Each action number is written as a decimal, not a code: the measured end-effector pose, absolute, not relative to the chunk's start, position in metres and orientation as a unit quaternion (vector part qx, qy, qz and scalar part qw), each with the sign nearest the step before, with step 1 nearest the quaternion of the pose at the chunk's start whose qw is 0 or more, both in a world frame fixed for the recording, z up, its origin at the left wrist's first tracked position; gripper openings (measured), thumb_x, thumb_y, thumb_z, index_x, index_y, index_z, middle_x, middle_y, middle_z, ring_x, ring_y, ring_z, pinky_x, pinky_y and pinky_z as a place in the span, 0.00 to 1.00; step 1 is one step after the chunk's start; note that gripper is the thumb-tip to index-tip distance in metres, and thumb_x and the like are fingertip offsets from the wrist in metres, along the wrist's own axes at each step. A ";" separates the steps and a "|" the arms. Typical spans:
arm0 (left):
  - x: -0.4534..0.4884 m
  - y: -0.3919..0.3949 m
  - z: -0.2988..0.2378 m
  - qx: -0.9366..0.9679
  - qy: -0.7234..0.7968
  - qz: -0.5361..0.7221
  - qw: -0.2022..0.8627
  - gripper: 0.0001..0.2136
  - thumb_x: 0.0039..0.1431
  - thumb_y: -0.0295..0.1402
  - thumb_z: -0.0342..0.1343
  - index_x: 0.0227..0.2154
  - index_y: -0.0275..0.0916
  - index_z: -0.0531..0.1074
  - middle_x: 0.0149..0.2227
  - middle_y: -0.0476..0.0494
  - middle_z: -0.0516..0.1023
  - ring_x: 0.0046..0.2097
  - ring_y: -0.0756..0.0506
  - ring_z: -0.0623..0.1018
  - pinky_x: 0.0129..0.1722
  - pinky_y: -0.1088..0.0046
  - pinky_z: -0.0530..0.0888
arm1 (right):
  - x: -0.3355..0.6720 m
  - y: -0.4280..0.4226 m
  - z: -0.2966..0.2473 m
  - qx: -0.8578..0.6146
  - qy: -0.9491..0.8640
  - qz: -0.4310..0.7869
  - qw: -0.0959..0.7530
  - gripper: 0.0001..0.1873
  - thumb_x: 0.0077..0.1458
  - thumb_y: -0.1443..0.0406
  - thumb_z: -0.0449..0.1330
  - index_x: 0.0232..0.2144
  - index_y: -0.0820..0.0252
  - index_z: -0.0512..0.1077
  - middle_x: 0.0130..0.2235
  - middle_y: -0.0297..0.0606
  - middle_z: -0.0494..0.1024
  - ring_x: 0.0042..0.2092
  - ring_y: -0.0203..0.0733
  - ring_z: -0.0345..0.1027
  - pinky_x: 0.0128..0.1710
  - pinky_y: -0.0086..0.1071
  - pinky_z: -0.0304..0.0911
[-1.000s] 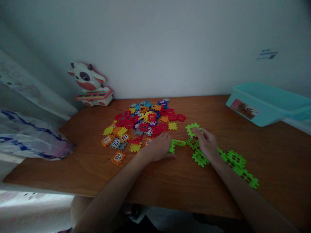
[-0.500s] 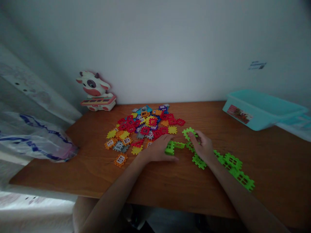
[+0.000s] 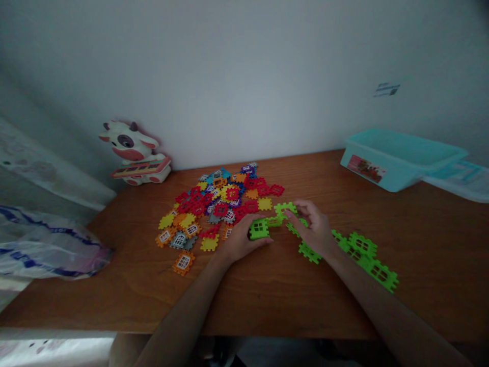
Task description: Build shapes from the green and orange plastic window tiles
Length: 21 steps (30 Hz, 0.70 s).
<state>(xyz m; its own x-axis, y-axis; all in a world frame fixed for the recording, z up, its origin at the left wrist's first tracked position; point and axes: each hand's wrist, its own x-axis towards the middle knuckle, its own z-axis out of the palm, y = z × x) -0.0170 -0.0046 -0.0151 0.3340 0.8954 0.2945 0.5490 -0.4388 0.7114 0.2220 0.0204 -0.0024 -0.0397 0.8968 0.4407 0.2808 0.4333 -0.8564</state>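
Observation:
My left hand [image 3: 242, 238] curls round a green window block [image 3: 259, 229], thumb in front and fingers behind it. My right hand [image 3: 315, 229] pinches a flat green notched tile [image 3: 284, 209] between thumb and fingers. That tile is close to a green piece [image 3: 274, 221] beside the block; whether they touch I cannot tell. Under and near my right hand lie more green tiles [image 3: 309, 252], partly covered by it. Further right, several green window tiles [image 3: 367, 260] overlap on the table by my right forearm.
A pile of red, yellow, orange, grey and blue tiles [image 3: 214, 204] spreads left of my hands. A cow toy with a keyboard [image 3: 135, 155] stands at the back left. A plastic bag [image 3: 49, 242] lies left. A turquoise bin [image 3: 397, 160] sits back right on the wooden table [image 3: 267, 295].
My right hand has brought its green tile left and closer to the block in my left hand. The left hand now wraps the block more closely. The camera view has shifted somewhat.

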 end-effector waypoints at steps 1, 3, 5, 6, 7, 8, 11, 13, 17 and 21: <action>-0.017 -0.004 -0.015 0.768 0.474 0.347 0.254 0.29 0.56 0.44 0.70 0.57 0.42 0.69 0.57 0.40 0.77 0.57 0.41 0.77 0.59 0.59 0.74 | 0.221 0.019 -0.002 -0.439 -0.667 0.300 0.523 0.18 0.60 0.52 0.65 0.48 0.54 0.72 0.43 0.42 0.84 0.44 0.49 0.80 0.48 0.44 0.75; -0.016 -0.004 -0.015 0.750 0.494 0.357 0.256 0.28 0.56 0.44 0.69 0.56 0.42 0.69 0.56 0.40 0.78 0.56 0.40 0.78 0.58 0.58 0.74 | 0.220 0.016 0.000 -0.417 -0.682 0.336 0.497 0.19 0.61 0.54 0.64 0.51 0.52 0.72 0.46 0.42 0.84 0.47 0.48 0.80 0.51 0.45 0.74; -0.017 -0.003 -0.015 0.731 0.512 0.368 0.261 0.26 0.57 0.44 0.68 0.56 0.42 0.70 0.55 0.39 0.79 0.54 0.40 0.79 0.56 0.57 0.75 | 0.217 0.014 0.002 -0.394 -0.680 0.395 0.475 0.19 0.61 0.55 0.64 0.53 0.51 0.72 0.47 0.41 0.84 0.48 0.47 0.80 0.51 0.44 0.74; -0.017 -0.002 -0.015 0.722 0.518 0.374 0.266 0.26 0.57 0.45 0.67 0.56 0.42 0.71 0.54 0.40 0.79 0.53 0.40 0.79 0.55 0.57 0.76 | 0.216 0.013 0.003 -0.385 -0.670 0.427 0.470 0.19 0.61 0.55 0.65 0.52 0.50 0.72 0.47 0.40 0.84 0.48 0.47 0.80 0.51 0.44 0.74; -0.018 -0.002 -0.014 0.715 0.521 0.379 0.271 0.25 0.58 0.45 0.66 0.56 0.42 0.71 0.53 0.40 0.80 0.52 0.40 0.80 0.55 0.57 0.76 | 0.215 0.013 0.003 -0.378 -0.654 0.459 0.468 0.18 0.60 0.55 0.65 0.51 0.50 0.72 0.47 0.40 0.84 0.47 0.47 0.80 0.49 0.43 0.75; -0.019 -0.001 -0.014 0.711 0.522 0.383 0.274 0.24 0.59 0.45 0.65 0.55 0.42 0.71 0.53 0.40 0.80 0.52 0.40 0.80 0.54 0.58 0.76 | 0.213 0.013 0.004 -0.372 -0.635 0.490 0.467 0.18 0.58 0.55 0.66 0.50 0.50 0.72 0.46 0.39 0.84 0.46 0.46 0.80 0.46 0.41 0.77; -0.022 0.000 -0.014 0.718 0.516 0.381 0.268 0.22 0.62 0.44 0.61 0.55 0.42 0.72 0.53 0.40 0.80 0.52 0.41 0.80 0.55 0.58 0.76 | 0.209 0.012 0.003 -0.359 -0.586 0.559 0.465 0.19 0.55 0.54 0.68 0.47 0.50 0.71 0.41 0.37 0.83 0.40 0.43 0.80 0.37 0.38 0.78; -0.023 0.000 -0.014 0.734 0.506 0.373 0.256 0.21 0.63 0.44 0.60 0.56 0.41 0.72 0.54 0.39 0.80 0.53 0.41 0.79 0.56 0.58 0.75 | 0.208 0.012 0.003 -0.352 -0.575 0.574 0.464 0.19 0.53 0.54 0.69 0.45 0.51 0.70 0.38 0.34 0.82 0.36 0.41 0.79 0.35 0.36 0.78; -0.024 0.000 -0.016 0.771 0.496 0.335 0.218 0.21 0.64 0.41 0.61 0.58 0.42 0.71 0.56 0.37 0.78 0.56 0.39 0.78 0.59 0.55 0.74 | 0.213 0.012 0.002 -0.369 -0.650 0.518 0.415 0.14 0.55 0.57 0.68 0.37 0.53 0.68 0.33 0.31 0.80 0.34 0.39 0.77 0.34 0.32 0.73; -0.026 -0.002 -0.014 0.809 0.487 0.279 0.175 0.27 0.62 0.42 0.64 0.62 0.44 0.67 0.58 0.37 0.75 0.59 0.39 0.76 0.61 0.54 0.73 | 0.221 0.014 0.002 -0.363 -0.744 0.439 0.348 0.09 0.58 0.59 0.65 0.40 0.53 0.72 0.39 0.36 0.84 0.41 0.43 0.79 0.41 0.36 0.72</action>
<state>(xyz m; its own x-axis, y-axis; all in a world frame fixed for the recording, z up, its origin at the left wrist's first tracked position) -0.0257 -0.0020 -0.0144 0.3700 0.8858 0.2799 0.6904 -0.4638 0.5552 0.2212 0.0137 0.0020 -0.4936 0.8467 0.1987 0.2355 0.3501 -0.9066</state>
